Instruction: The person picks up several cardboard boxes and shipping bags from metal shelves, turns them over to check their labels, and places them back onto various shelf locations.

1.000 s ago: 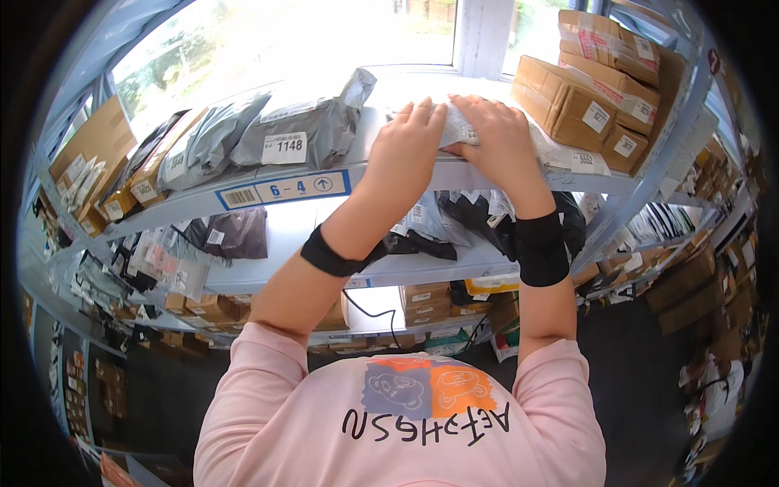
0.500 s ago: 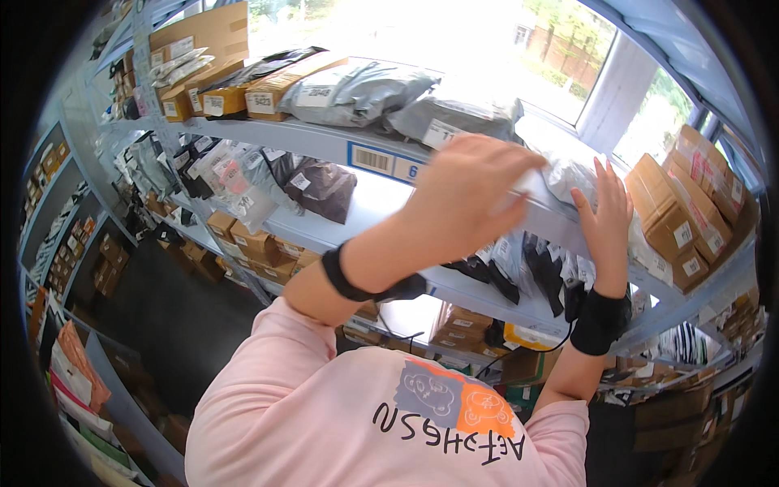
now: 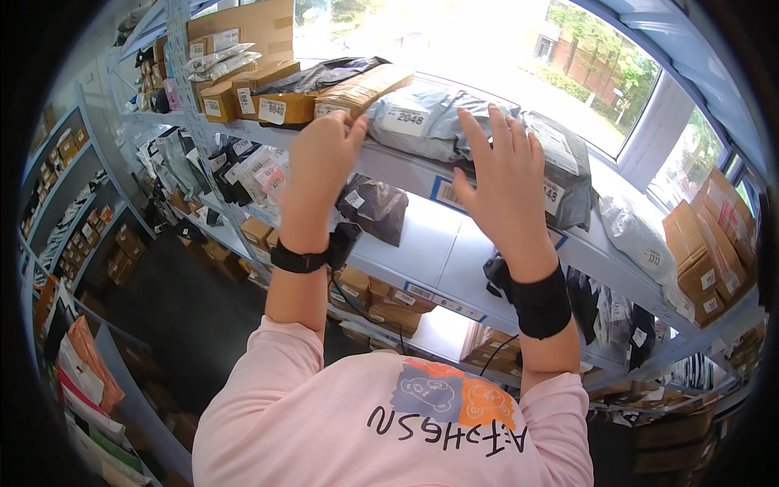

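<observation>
My left hand (image 3: pixel 326 158) is raised to the shelf front, its fingers loosely bent before the end of a long cardboard box (image 3: pixel 369 89). Its thumb side is next to a grey plastic mailer bag (image 3: pixel 418 115) with a white label; whether the fingertips touch either is unclear. Spread fingers mark my right hand (image 3: pixel 511 183), which is in front of the grey mailer's right end and a darker grey mailer bag (image 3: pixel 574 174). I see nothing held in it, and it hides part of both bags. Black bands wrap both wrists.
Farther left on this shelf are labelled cardboard boxes (image 3: pixel 282 108) and small clear-plastic packets (image 3: pixel 223 62). A whitish plastic bag (image 3: pixel 637 231) and cardboard boxes (image 3: pixel 690 243) occupy the right. Bagged parcels (image 3: pixel 377 207) lie one level below. A window (image 3: pixel 462 40) is behind the shelf.
My left hand has moved left to the cardboard box's end. My right hand has left the whitish bag and moved left to the grey mailers. The view has shifted left.
</observation>
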